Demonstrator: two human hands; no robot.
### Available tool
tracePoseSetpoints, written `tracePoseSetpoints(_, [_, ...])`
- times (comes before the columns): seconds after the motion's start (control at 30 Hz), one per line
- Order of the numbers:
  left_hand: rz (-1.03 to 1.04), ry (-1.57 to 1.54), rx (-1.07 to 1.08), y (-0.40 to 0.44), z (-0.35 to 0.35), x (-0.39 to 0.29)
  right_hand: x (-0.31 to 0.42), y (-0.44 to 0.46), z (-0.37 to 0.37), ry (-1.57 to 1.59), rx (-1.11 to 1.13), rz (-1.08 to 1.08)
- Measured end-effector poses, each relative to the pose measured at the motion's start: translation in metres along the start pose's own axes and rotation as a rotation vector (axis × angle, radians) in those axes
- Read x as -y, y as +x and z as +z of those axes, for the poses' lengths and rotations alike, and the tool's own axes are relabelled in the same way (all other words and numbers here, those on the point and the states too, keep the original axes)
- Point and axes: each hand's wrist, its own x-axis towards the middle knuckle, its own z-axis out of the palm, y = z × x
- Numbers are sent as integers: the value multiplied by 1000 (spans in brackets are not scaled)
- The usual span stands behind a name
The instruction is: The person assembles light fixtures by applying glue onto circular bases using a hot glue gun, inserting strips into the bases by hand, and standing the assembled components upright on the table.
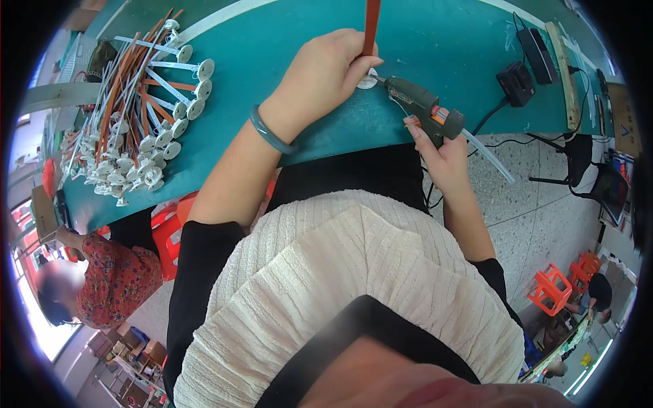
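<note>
My left hand (326,75) pinches an upright brown strip (371,27) near its lower end, above the green table. Just under the fingertips, a white round base (367,80) lies on the tabletop, partly hidden by them. My right hand (442,153) is wrapped round the handle of a dark green glue gun (413,97), with a clear glue stick (491,158) coming out of its back. The gun's nozzle points left and is at the white base, close to the strip's lower end; whether it touches cannot be made out.
A pile of brown and white strips with round white bases (160,139) covers the left of the green table (258,41). Black adapters (515,83) with cables and a wooden bar (563,75) are at the right. A person in a red patterned top (119,279) sits at lower left.
</note>
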Motion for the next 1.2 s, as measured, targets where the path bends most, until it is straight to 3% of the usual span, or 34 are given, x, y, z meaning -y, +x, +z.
tracePoseSetpoints(0.07, [27, -20, 6, 0, -3, 2, -4, 1, -2, 137, 3, -58])
tracePoseSetpoints(0.17, [31, -38, 32, 3, -9, 2, 3, 0, -5, 314, 35, 72])
tracePoseSetpoints(0.97, [-8, -35, 25, -2, -7, 6, 16, 13, 12, -85, 42, 23])
tracePoseSetpoints(1.2, [-21, -41, 37, -1, -7, 7, 13, 14, 13, -103, 19, -87])
